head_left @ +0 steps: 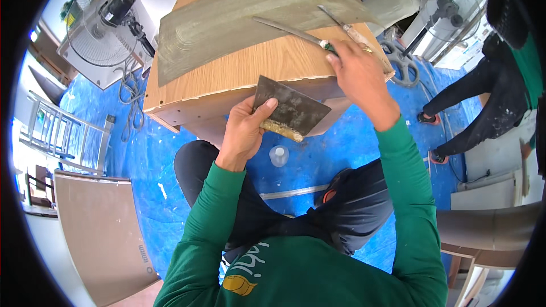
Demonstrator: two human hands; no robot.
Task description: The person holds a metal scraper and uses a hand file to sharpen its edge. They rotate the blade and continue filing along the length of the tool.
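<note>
My left hand is closed on a flat, dark grey rectangular scraper. My thumb presses on its face, and a rough yellowish strip runs along its lower edge. My right hand is closed round the green handle of a long, thin file. The blade points left over the wood-grain cabinet panel. Just beyond my right fingers lies a second slim tool with a pale, worn handle. A thin greyish-brown sheet with smeared marks rests across the panel.
A clear plastic bottle stands on the blue floor sheeting between my legs. Fans stand at left and right. A person in dark trousers stands at right. A ladder and a brown board are at left.
</note>
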